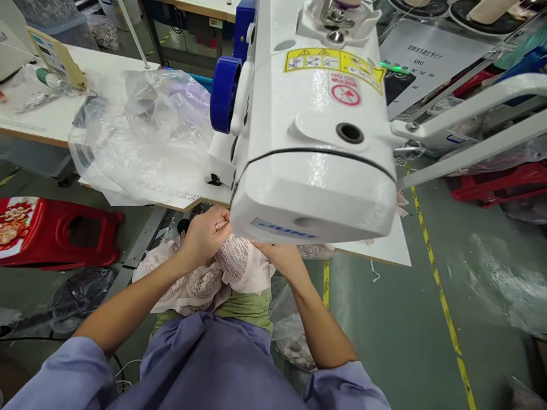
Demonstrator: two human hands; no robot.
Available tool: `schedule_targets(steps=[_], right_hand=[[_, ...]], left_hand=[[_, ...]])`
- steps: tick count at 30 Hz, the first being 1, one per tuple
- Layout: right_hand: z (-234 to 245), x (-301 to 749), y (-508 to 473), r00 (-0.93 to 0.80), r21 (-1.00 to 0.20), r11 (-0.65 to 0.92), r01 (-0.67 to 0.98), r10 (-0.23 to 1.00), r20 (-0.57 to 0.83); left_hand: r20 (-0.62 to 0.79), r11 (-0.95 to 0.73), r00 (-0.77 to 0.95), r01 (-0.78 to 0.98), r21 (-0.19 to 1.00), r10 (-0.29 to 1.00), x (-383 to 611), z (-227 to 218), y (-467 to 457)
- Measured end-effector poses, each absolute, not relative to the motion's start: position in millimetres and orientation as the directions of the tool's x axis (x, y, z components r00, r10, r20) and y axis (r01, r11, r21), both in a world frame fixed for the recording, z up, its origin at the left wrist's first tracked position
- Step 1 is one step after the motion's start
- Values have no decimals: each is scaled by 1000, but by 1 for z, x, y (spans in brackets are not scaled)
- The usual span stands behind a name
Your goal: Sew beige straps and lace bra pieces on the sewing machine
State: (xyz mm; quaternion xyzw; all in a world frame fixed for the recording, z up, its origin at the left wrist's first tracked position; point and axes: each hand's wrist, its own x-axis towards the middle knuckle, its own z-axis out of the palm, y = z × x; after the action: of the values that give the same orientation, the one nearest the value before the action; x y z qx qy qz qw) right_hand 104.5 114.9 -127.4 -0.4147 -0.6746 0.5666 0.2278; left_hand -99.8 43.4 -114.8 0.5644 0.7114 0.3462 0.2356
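Lace garment (237,265): just below the sewing machine's head (316,191); its bulk lies on your lap (245,306), likely for support.
Left hand (205,233): pinches the upper edge, apparently steadying it.
Right hand (280,256): touches the opposite side; fingers partly hidden, grip cannot be told.
Clear bag (128,136): on the worktop (182,200), lilac material (190,91) showing through.
Lower bag (286,322): beside your lap, pale pieces (297,352) inside.

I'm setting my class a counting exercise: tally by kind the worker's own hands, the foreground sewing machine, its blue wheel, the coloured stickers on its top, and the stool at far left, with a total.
Left hand and right hand: 2
Sewing machine: 1
Blue wheel: 1
Yellow sticker and red-printed sticker: 2
Red stool: 1
Total: 7
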Motion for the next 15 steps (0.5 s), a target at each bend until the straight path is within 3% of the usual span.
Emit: schedule_targets(steps=[5,9,15], right_hand=[[-133,102,113,-546,-967,-10,255,824,-153],[-137,104,107,-505,-950,-73,304,833,-226],[-149,116,100,-500,-961,-113,252,835,-229]], left_hand=[[58,92,-230,590,802,971,-99,-108,44],[15,143,-267,560,816,964,-102,-109,35],[34,196,-397,524,829,917,-94,-164,-7]])
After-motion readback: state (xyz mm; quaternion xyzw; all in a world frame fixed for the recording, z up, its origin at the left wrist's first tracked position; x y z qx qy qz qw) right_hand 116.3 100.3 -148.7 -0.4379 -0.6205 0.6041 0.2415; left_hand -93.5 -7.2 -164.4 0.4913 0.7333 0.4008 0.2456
